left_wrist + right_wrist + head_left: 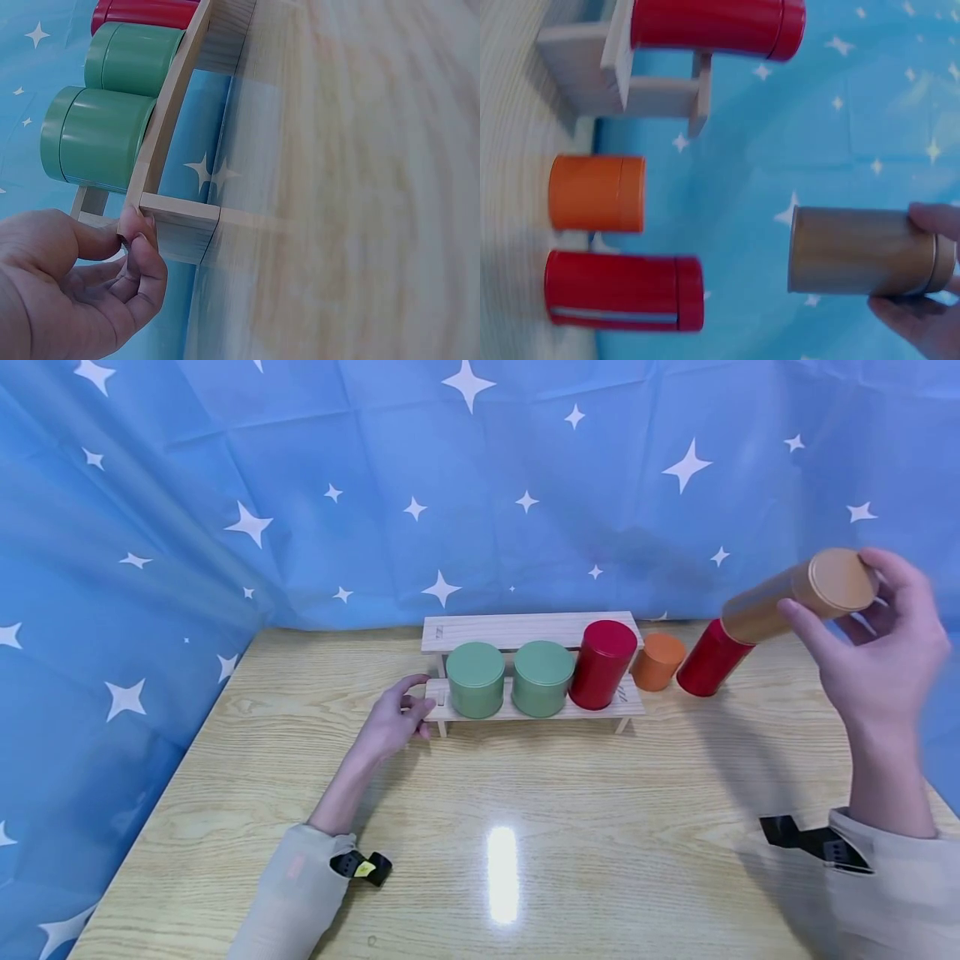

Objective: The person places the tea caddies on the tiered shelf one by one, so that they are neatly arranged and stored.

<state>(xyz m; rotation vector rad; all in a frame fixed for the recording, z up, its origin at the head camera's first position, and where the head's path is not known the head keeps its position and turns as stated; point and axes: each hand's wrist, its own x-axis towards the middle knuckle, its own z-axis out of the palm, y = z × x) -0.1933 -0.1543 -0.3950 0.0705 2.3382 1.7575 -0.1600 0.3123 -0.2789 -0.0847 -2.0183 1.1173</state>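
Observation:
My left hand (393, 714) pinches the left end of the lower step of a wooden two-tier rack (525, 625). On that step stand two green canisters (476, 681) and a tall red canister (602, 666), all upright; the upper step bears nothing. My right hand (885, 643) grips a tall gold canister (780, 597) by its lidded end and holds it up above the table at the right. In the right wrist view, the gold canister (855, 251) hangs apart from a second red canister (622, 291) that stands on the table beside a short orange canister (596, 193).
The light wood table (360, 860) reaches toward me, with a bright reflection in its middle. A blue curtain with white stars (375, 485) hangs right behind the rack and along the left side.

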